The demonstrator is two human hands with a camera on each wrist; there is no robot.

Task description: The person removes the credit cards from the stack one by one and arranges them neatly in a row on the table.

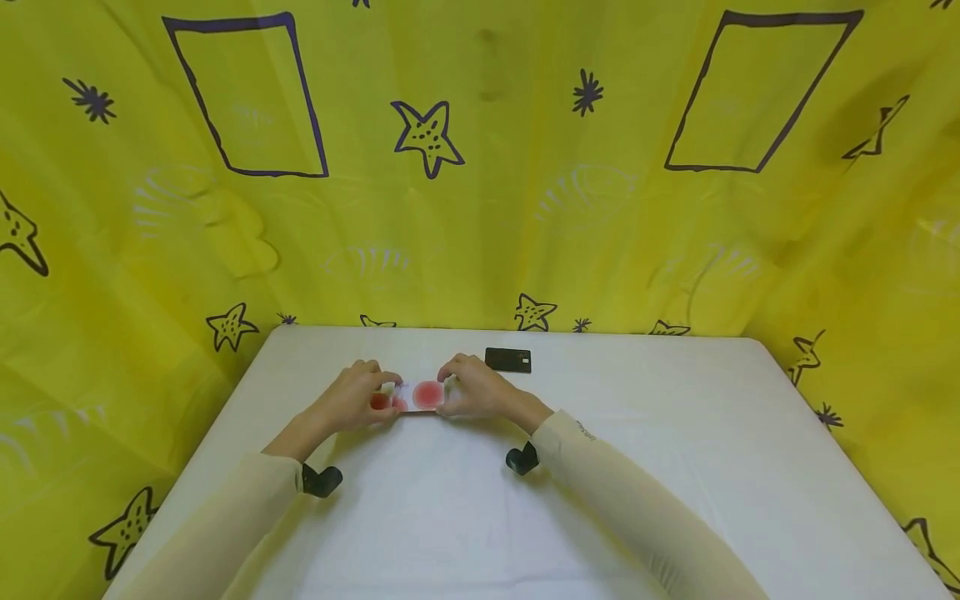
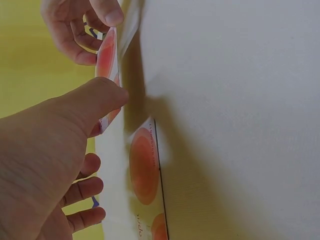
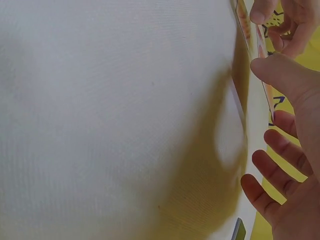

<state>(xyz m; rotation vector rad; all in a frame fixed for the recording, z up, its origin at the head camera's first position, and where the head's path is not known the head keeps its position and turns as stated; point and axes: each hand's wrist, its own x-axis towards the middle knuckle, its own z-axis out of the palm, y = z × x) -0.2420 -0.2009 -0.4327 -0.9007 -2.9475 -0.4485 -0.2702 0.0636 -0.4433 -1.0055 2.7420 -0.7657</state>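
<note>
A thin white card-like piece with red circles is held up between both hands; I cannot tell whether it is a card or part of a box. My left hand pinches one end with thumb and forefinger, the other fingers loosely bent. At the opposite end, my right hand pinches it between thumb and fingers. Below it, a second flat piece with red circles and lettering lies on the table, partly covered by the left hand in the head view.
A black phone-like object lies behind the right hand. The white-covered table reaches to a yellow curtain at the back and sides. Dark wrist-camera mounts stick out below the sleeves.
</note>
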